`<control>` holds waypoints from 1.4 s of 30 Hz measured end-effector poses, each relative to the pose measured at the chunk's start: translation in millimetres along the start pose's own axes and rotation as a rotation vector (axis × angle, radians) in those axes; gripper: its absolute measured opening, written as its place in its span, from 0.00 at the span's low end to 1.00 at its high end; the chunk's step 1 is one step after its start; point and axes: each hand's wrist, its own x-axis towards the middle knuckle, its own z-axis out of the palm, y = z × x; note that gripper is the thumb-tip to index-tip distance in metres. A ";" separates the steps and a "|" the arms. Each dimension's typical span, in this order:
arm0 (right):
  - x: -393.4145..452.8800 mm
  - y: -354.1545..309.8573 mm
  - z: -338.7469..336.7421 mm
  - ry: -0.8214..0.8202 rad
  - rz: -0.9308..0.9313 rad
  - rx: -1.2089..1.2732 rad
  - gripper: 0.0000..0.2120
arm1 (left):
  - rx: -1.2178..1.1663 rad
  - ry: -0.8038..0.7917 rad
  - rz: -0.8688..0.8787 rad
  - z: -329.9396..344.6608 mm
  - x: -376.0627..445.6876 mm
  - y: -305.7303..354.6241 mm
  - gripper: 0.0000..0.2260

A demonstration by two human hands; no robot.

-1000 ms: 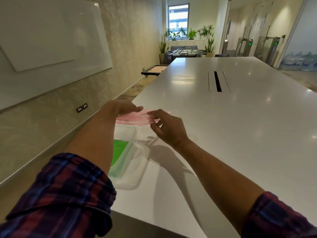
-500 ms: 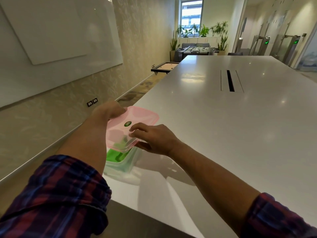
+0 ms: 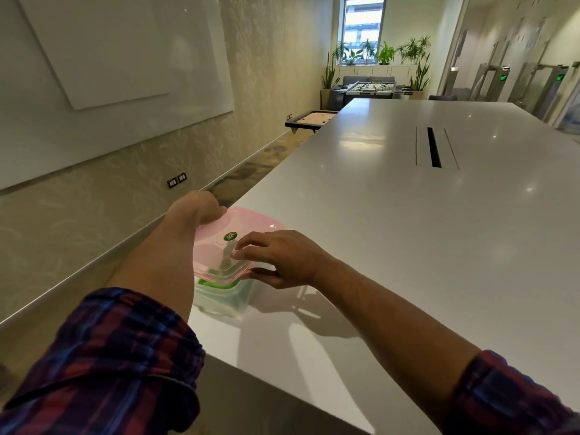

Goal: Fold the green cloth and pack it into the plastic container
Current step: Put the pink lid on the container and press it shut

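Observation:
A clear plastic container stands at the near left corner of the white table. The folded green cloth lies inside it, showing under the lid's near edge. A translucent pink lid with a green sticker sits over the container, tilted a little. My left hand grips the lid's far left corner. My right hand holds the lid's near right edge, fingers on top and thumb below.
The table's left edge runs right beside the container, with floor and a wall with a whiteboard beyond. A cable slot lies in the table's middle. A foosball table and plants stand at the far end.
Both hands brought the pink lid back from farther out on the table and lowered it onto the container. The lid now covers most of the green cloth.

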 end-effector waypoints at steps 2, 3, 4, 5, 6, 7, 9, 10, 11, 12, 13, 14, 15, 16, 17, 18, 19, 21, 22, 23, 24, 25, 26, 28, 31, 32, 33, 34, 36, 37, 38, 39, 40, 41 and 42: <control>-0.5 0.0 -0.5 -0.020 -0.007 0.000 0.17 | -0.013 -0.007 0.004 -0.1 0.4 -3.4 0.20; -0.8 0.3 -0.6 -0.029 -0.015 -0.005 0.17 | -0.018 -0.006 0.005 -0.3 0.9 -5.1 0.20; -1.1 0.4 -0.8 -0.042 -0.029 -0.013 0.18 | -0.023 -0.002 0.006 -1.0 1.4 -6.5 0.20; -1.2 0.4 -0.7 -0.059 -0.049 -0.019 0.18 | -0.024 0.004 0.007 -1.9 2.0 -8.0 0.20; -1.2 -0.1 -0.4 -0.078 -0.070 -0.021 0.17 | -0.026 0.012 0.007 -2.7 2.4 -9.4 0.20; -1.5 -1.1 -0.1 -0.091 -0.087 -0.021 0.17 | -0.030 0.024 0.004 -3.5 2.7 -10.5 0.20; -1.4 -3.2 0.2 -0.092 -0.108 -0.015 0.16 | -0.051 0.042 -0.010 -5.2 2.4 -12.1 0.22; -0.4 -3.7 0.3 -0.089 -0.113 -0.013 0.16 | -0.060 0.044 -0.017 -6.1 2.0 -13.0 0.23; 1.1 -4.0 0.2 -0.091 -0.114 -0.012 0.16 | -0.060 0.043 -0.020 -6.9 1.9 -14.0 0.24; 2.9 -4.5 0.0 -0.100 -0.109 -0.011 0.17 | -0.058 0.043 -0.022 -7.3 1.9 -15.1 0.24; 4.5 -5.1 -0.6 -0.116 -0.095 -0.010 0.18 | -0.060 0.045 -0.025 -7.5 2.0 -16.2 0.25; 6.0 -5.5 -1.4 -0.134 -0.073 -0.009 0.20 | -0.070 0.049 -0.031 -7.6 2.0 -17.2 0.25; 7.0 -5.7 -2.3 -0.150 -0.047 -0.007 0.22 | -0.088 0.053 -0.040 -7.4 2.1 -18.0 0.25; 7.9 -6.0 -3.4 -0.161 -0.020 -0.003 0.24 | -0.105 0.056 -0.050 -7.1 2.4 -18.8 0.25; 8.8 -6.7 -4.4 -0.172 0.008 0.006 0.25 | -0.121 0.056 -0.059 -6.7 2.3 -19.6 0.25; 9.8 -7.2 -5.1 -0.187 0.032 0.019 0.26 | -0.137 0.053 -0.064 -6.2 2.0 -20.1 0.25; 11.2 -7.8 -5.4 -0.207 0.051 0.032 0.27 | -0.153 0.051 -0.067 -5.8 1.9 -20.6 0.25; 14.6 -9.4 -4.6 -0.261 0.081 0.057 0.29 | -0.177 0.051 -0.072 -5.4 1.2 -21.4 0.25; 15.9 -10.3 -3.7 -0.289 0.096 0.077 0.30 | -0.191 0.053 -0.076 -5.8 0.4 -21.1 0.24; 16.8 -11.2 -2.6 -0.310 0.108 0.096 0.30 | -0.216 0.055 -0.082 -6.4 -0.8 -20.6 0.24; 17.6 -12.1 -1.5 -0.324 0.117 0.110 0.31 | -0.247 0.054 -0.094 -6.9 -2.1 -20.1 0.23; 18.1 -13.0 -0.3 -0.332 0.125 0.119 0.31 | -0.275 0.052 -0.106 -7.3 -3.4 -19.9 0.22; 18.6 -14.1 0.5 -0.335 0.132 0.131 0.31 | -0.295 0.049 -0.116 -7.6 -5.3 -19.6 0.21; 19.8 -15.5 2.0 -0.338 0.143 0.154 0.31 | -0.323 0.046 -0.130 -7.4 -8.9 -19.9 0.19; 22.2 -16.7 3.0 -0.361 0.166 0.174 0.31 | -0.374 0.041 -0.142 -6.7 -10.9 -21.7 0.15; 23.0 -17.0 3.0 -0.367 0.178 0.186 0.31 | -0.384 0.038 -0.143 -6.4 -11.7 -21.8 0.15; 23.4 -17.3 2.8 -0.370 0.192 0.198 0.31 | -0.394 0.036 -0.142 -5.7 -11.8 -21.3 0.14; 23.6 -17.5 2.4 -0.374 0.208 0.209 0.31 | -0.408 0.036 -0.142 -4.4 -11.2 -19.9 0.13; 24.3 -19.3 2.0 -0.390 0.243 0.233 0.33 | -0.442 0.041 -0.148 -1.9 -9.1 -17.2 0.11; 24.7 -20.6 2.1 -0.399 0.259 0.244 0.33 | -0.452 0.042 -0.157 -1.0 -8.2 -16.0 0.11; 25.3 -21.9 2.4 -0.402 0.274 0.252 0.33 | -0.455 0.039 -0.168 -0.6 -7.1 -14.6 0.11; 26.0 -23.0 2.9 -0.400 0.285 0.256 0.32 | -0.450 0.036 -0.177 -0.4 -5.3 -13.7 0.12; 26.5 -23.7 3.3 -0.396 0.293 0.260 0.32 | -0.439 0.032 -0.183 -0.2 -3.8 -12.7 0.14; 26.7 -24.3 3.6 -0.394 0.299 0.261 0.31 | -0.419 0.032 -0.189 0.5 -2.9 -11.3 0.15; 26.8 -24.3 3.8 -0.394 0.302 0.257 0.31 | -0.387 0.038 -0.194 1.6 -2.4 -9.6 0.16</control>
